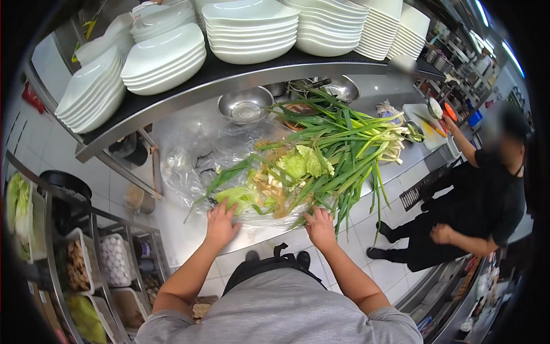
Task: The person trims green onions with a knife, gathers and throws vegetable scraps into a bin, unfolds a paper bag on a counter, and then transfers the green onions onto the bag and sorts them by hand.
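- at far left, on a rack beyond the near left corner of the plastic sheet (192, 155), a tray of eggs (116, 259) stands among other food tubs.
- the sheet itself lies crumpled and spread on the metal counter (197, 238); its left part is bunched up, and it is not closed over what lies on it.
- the left hand (222, 225) is at the sheet's near edge, partly open, thumb apart from the fingers, fingertips against the plastic and a lettuce leaf (239, 198); whether it pinches the plastic i cannot tell.
- behind the sheet sits a metal bowl (245, 106).
- on the sheet's right half, scraps of leaf and stringy root (278, 200) are heaped together; that gathering looks well along, though bits remain mixed with green tops.
- the right hand (321, 229) is at the sheet's near right corner, fingers bent and close together, touching the edge; a firm hold cannot be made out.
- to the right of the sheet, the spring onions (355, 140) lie in a loose, untied pile, some leaves overlapping the scraps; they appear yet to be separated from them.
- farther right of the sheet, a co-worker (487, 195) stands by a cutting board (413, 112).
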The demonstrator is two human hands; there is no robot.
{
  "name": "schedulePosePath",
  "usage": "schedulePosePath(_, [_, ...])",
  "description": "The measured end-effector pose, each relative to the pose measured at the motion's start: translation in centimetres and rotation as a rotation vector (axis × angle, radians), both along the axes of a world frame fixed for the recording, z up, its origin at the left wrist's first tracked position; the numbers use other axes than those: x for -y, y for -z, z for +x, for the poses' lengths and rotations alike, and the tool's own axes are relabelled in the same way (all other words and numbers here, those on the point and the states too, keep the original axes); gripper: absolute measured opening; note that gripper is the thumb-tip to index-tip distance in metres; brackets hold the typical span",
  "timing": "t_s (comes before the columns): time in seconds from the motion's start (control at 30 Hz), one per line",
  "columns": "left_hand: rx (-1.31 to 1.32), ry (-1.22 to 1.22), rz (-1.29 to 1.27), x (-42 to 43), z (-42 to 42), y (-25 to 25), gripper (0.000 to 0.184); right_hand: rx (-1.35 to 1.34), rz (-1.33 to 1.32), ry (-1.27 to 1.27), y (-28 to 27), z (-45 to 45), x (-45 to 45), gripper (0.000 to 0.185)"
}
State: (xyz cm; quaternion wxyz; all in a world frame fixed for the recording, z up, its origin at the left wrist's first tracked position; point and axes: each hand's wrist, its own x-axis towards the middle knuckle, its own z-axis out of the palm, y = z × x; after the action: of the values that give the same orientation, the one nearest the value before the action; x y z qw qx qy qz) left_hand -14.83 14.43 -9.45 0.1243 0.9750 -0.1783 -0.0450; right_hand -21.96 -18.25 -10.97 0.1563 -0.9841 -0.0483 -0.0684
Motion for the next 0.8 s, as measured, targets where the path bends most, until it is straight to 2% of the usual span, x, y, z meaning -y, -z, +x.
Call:
schedulePosePath(0.03, [0.007,0.015,0.008,-1.0,1.1,-0.4,0.065,-0.001,-0.046,-0.03,0.9,0.1,-0.5,0.037])
schedulePosePath(0.07, [0.164,-0.011,-0.099,-1.9,2.7,-0.5,0.063,0.047,-0.076,-0.016,1.8,0.3,-1.0,0.029])
schedulePosePath(0.1, [0.318,-0.038,-0.211,-2.9,4.4,-0.4,0.061,0.051,-0.072,-0.005,1.7,0.3,-1.7,0.029])
schedulePosePath(0.13, [0.434,-0.16,-0.142,-4.4,6.8,1.2,0.06,0.084,-0.065,0.021,1.3,0.3,-2.5,0.028])
schedulePosePath(0.17, [0.434,-0.154,-0.138,-5.2,8.6,1.6,0.06,0.115,-0.057,0.046,0.9,0.3,-3.4,0.028])
schedulePosePath(0.23, [0.033,-0.308,0.023,-6.5,11.0,1.3,0.061,0.142,-0.028,0.066,0.2,0.3,-5.6,0.03])
schedulePosePath(0.27, [0.138,-0.222,0.043,-6.5,11.3,1.5,0.06,0.16,0.016,0.043,-0.2,0.6,-6.7,0.03])
schedulePosePath(0.37, [0.166,-0.07,0.03,-3.6,12.8,0.4,0.055,0.198,0.098,-0.001,-1.7,1.8,-9.5,0.032])
schedulePosePath(0.5, [0.113,-0.069,0.131,-1.2,16.2,4.3,0.044,0.188,0.254,-0.021,-3.5,3.2,-11.4,0.035])
schedulePosePath(0.57, [0.014,-0.04,0.05,-1.3,17.2,5.0,0.033,0.187,0.281,-0.008,-4.8,2.8,-10.9,0.035])
schedulePosePath(0.63, [0.022,0.004,0.046,-1.8,17.2,4.9,0.028,0.218,0.369,0.025,-6.0,1.8,-9.5,0.034])
schedulePosePath(0.73, [0.08,0.112,0.131,-2.6,18.3,4.6,0.023,0.255,0.368,0.123,-7.3,-0.9,-6.6,0.032])
schedulePosePath(0.8, [0.033,0.038,-0.006,-2.0,19.2,2.9,0.022,0.265,0.367,0.203,-7.8,-3.0,-4.3,0.031])
